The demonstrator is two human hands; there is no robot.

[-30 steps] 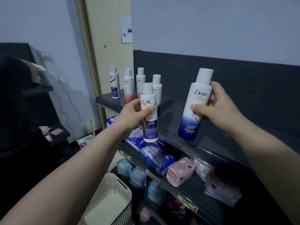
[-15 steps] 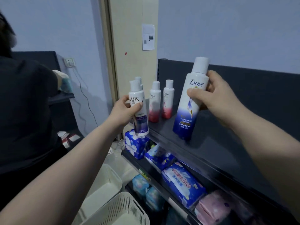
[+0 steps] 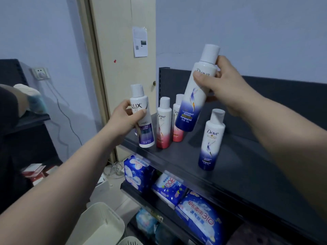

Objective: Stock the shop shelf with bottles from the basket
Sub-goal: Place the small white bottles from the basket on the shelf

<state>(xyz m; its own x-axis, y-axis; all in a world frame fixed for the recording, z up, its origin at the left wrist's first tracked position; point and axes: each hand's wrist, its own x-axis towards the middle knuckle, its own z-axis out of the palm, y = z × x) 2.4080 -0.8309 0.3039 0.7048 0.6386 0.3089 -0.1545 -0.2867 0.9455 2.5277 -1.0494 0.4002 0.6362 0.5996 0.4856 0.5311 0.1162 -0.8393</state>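
My left hand grips a white and purple LUX bottle upright at the left front corner of the dark top shelf. My right hand grips a large white and blue Dove bottle near its neck, tilted, in the air above the shelf. Two white and pink Dove bottles stand on the shelf between the two held bottles, the rear one partly hidden. A smaller white and blue Dove bottle stands alone to their right. A white basket sits low at the bottom edge.
Blue and white packs fill the lower shelf. A person in dark clothes stands at the far left by another dark rack. A cream door and a wall socket are behind. A second basket rim shows at the bottom.
The view swung right and closer to the shelf. My left hand brought the LUX bottle down to the shelf's front corner. My right hand lifted the big Dove bottle higher.
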